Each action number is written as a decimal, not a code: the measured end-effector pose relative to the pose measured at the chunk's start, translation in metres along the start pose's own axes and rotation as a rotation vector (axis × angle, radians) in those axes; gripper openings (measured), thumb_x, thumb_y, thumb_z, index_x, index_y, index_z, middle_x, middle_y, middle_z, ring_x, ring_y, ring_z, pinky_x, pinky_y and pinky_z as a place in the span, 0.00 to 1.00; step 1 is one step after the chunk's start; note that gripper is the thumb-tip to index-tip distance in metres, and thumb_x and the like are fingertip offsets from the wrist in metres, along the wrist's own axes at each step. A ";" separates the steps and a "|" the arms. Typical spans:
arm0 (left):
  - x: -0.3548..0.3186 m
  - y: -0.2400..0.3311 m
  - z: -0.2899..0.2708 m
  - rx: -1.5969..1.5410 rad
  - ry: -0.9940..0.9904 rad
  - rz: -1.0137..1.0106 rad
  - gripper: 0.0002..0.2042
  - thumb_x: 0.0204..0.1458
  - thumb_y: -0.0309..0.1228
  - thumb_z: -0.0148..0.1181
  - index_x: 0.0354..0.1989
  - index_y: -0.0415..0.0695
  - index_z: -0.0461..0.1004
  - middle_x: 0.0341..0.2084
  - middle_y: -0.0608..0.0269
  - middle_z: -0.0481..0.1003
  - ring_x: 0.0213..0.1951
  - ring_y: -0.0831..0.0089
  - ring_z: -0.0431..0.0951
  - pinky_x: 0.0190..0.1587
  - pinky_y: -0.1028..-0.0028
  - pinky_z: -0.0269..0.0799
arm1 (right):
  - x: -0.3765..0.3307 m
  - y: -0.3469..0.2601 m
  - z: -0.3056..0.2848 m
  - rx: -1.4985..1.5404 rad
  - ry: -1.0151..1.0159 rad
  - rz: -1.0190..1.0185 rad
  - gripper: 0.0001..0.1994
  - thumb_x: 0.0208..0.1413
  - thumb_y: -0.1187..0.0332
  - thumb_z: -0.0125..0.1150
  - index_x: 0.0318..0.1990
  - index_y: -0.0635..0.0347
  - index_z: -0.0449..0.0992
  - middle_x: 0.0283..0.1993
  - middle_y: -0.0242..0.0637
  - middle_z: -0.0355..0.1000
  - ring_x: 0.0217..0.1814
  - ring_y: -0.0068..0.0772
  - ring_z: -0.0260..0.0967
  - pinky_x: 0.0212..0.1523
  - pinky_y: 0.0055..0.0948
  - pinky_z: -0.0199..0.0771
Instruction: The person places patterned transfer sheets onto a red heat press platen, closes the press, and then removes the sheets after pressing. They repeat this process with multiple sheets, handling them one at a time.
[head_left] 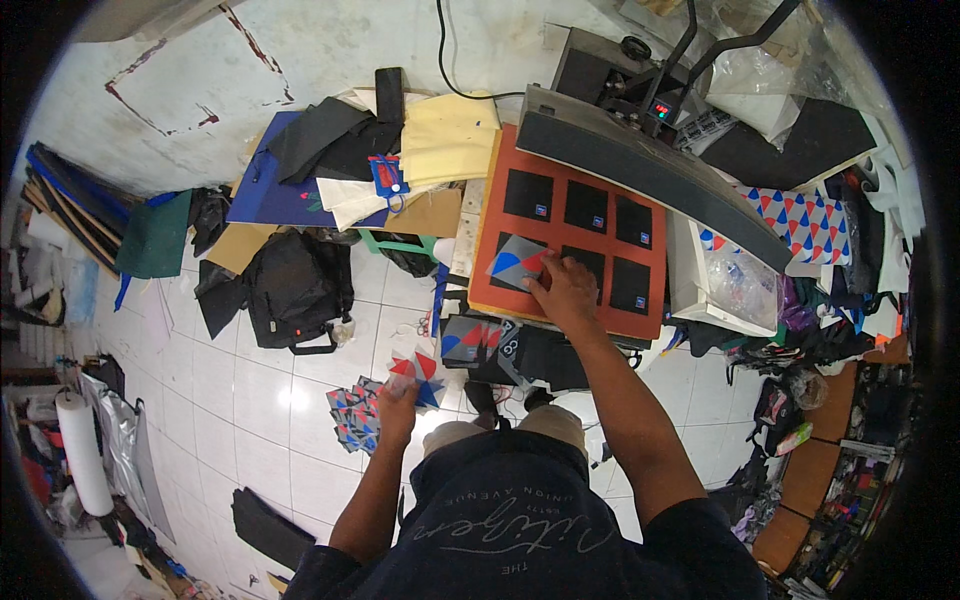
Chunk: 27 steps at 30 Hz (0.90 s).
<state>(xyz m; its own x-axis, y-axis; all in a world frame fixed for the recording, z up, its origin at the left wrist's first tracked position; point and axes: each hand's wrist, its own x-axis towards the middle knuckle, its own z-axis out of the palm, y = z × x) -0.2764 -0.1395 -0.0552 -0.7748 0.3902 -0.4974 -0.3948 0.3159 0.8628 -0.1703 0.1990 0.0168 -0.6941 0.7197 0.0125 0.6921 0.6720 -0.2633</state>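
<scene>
My right hand (563, 292) pinches the edge of a grey film piece (513, 260) printed with blue and red shapes. This piece lies over one of several black fabric squares (528, 193) on the orange pad (487, 230) of a heat press. Most of the uncovered squares carry a small blue mark at a corner. Low on the left, my left hand (398, 395) is closed around a fanned bunch of similar printed film pieces (425, 380). More printed pieces (352, 415) lie in a pile beside that hand.
The press's upper plate (650, 170) is swung up behind the pad, with a lit display (660, 108). Yellow cloth (450, 138) and dark cloth (325, 140) lie left of it. A black backpack (292, 290) sits on the tiled floor; a white box (725, 285) stands at right.
</scene>
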 end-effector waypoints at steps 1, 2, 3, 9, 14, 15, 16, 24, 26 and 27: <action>-0.002 0.005 0.001 -0.031 0.010 -0.005 0.09 0.50 0.27 0.60 0.36 0.33 0.75 0.27 0.61 0.76 0.28 0.74 0.74 0.30 0.73 0.68 | 0.000 0.000 0.000 0.005 -0.011 0.011 0.29 0.48 0.47 0.63 0.55 0.52 0.70 0.45 0.42 0.69 0.53 0.45 0.67 0.55 0.45 0.62; -0.003 0.006 0.000 -0.012 0.008 -0.011 0.09 0.50 0.27 0.60 0.36 0.34 0.75 0.28 0.61 0.77 0.29 0.74 0.75 0.31 0.73 0.69 | -0.001 0.000 0.000 -0.010 -0.007 0.014 0.29 0.49 0.47 0.63 0.56 0.52 0.70 0.45 0.42 0.69 0.54 0.45 0.66 0.55 0.45 0.62; -0.004 0.007 -0.001 0.006 0.005 -0.017 0.09 0.50 0.26 0.60 0.37 0.34 0.75 0.28 0.61 0.77 0.29 0.74 0.75 0.31 0.73 0.69 | -0.001 -0.001 0.000 -0.024 -0.002 0.018 0.29 0.49 0.47 0.63 0.56 0.52 0.70 0.46 0.42 0.69 0.54 0.45 0.66 0.56 0.45 0.62; 0.001 -0.004 -0.009 -0.020 -0.036 -0.038 0.10 0.51 0.24 0.59 0.41 0.35 0.74 0.32 0.60 0.77 0.33 0.75 0.75 0.35 0.75 0.70 | 0.000 -0.004 -0.002 -0.031 -0.026 0.032 0.29 0.50 0.46 0.61 0.57 0.51 0.70 0.50 0.43 0.69 0.56 0.45 0.66 0.57 0.45 0.61; 0.001 -0.004 -0.008 -0.030 -0.047 -0.041 0.11 0.51 0.24 0.59 0.42 0.35 0.74 0.33 0.61 0.77 0.32 0.75 0.75 0.35 0.74 0.70 | -0.001 -0.004 0.001 -0.061 -0.014 0.042 0.29 0.50 0.46 0.61 0.56 0.51 0.70 0.50 0.43 0.69 0.56 0.44 0.66 0.57 0.45 0.61; 0.001 -0.003 -0.009 -0.002 -0.059 -0.039 0.11 0.51 0.24 0.59 0.42 0.35 0.74 0.33 0.61 0.77 0.32 0.75 0.75 0.34 0.74 0.70 | 0.000 -0.003 0.001 -0.063 -0.023 0.042 0.29 0.50 0.46 0.61 0.56 0.52 0.70 0.49 0.43 0.69 0.56 0.44 0.66 0.57 0.45 0.62; 0.001 -0.002 -0.010 0.025 -0.070 -0.037 0.11 0.51 0.24 0.59 0.42 0.35 0.74 0.33 0.61 0.77 0.32 0.75 0.75 0.34 0.74 0.70 | 0.000 -0.003 0.001 -0.065 -0.031 0.043 0.29 0.50 0.46 0.61 0.57 0.52 0.70 0.49 0.43 0.70 0.55 0.44 0.66 0.57 0.45 0.62; -0.005 0.009 -0.007 0.020 -0.015 -0.073 0.14 0.52 0.29 0.60 0.44 0.33 0.73 0.37 0.57 0.76 0.37 0.69 0.75 0.40 0.71 0.70 | 0.000 -0.005 -0.003 -0.030 -0.067 0.058 0.30 0.51 0.47 0.60 0.57 0.53 0.68 0.51 0.43 0.69 0.57 0.44 0.65 0.59 0.45 0.60; -0.007 0.011 -0.007 0.032 -0.004 -0.074 0.15 0.52 0.29 0.60 0.44 0.33 0.73 0.37 0.56 0.76 0.37 0.69 0.75 0.40 0.70 0.70 | 0.000 -0.005 -0.003 -0.032 -0.072 0.058 0.30 0.51 0.47 0.60 0.58 0.53 0.68 0.51 0.43 0.69 0.57 0.45 0.65 0.59 0.45 0.59; -0.008 0.011 -0.006 0.013 0.002 -0.065 0.15 0.51 0.30 0.60 0.44 0.33 0.73 0.36 0.56 0.76 0.37 0.69 0.75 0.40 0.70 0.70 | 0.000 -0.005 -0.002 -0.038 -0.071 0.057 0.30 0.52 0.47 0.60 0.58 0.53 0.68 0.51 0.43 0.69 0.57 0.45 0.65 0.59 0.45 0.59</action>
<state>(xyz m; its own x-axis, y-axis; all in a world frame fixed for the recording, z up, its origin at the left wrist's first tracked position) -0.2775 -0.1439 -0.0413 -0.7486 0.3671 -0.5522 -0.4380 0.3515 0.8274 -0.1727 0.1961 0.0203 -0.6649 0.7436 -0.0705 0.7369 0.6376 -0.2246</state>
